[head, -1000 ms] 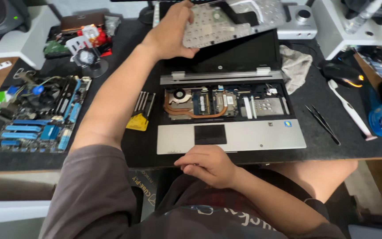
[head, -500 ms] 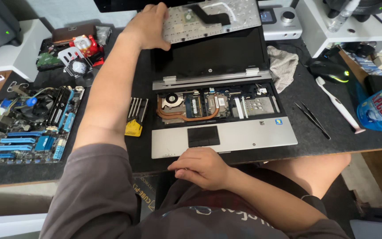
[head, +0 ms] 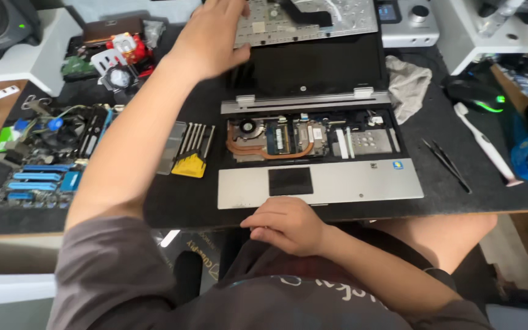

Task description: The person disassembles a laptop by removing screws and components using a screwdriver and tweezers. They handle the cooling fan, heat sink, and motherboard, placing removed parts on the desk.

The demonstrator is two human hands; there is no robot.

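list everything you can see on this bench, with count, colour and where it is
laptop: 1, silver and black, centre of the mat, keyboard bay open with the insides showing
keyboard panel: 1, silver-grey, lifted above the laptop screen
motherboard: 1, black with blue slots, left side
screwdriver set: 1, yellow holder with metal shafts, left of the laptop
cloth: 1, grey, right of the laptop hinge
tweezers: 1 pair, black, right of the laptop
toothbrush: 1, white, right side
mouse: 1, black with a green light, far right
work mat: 1, black, under it all
left hand: holding the keyboard panel's left edge
right hand: resting at the laptop's front edge
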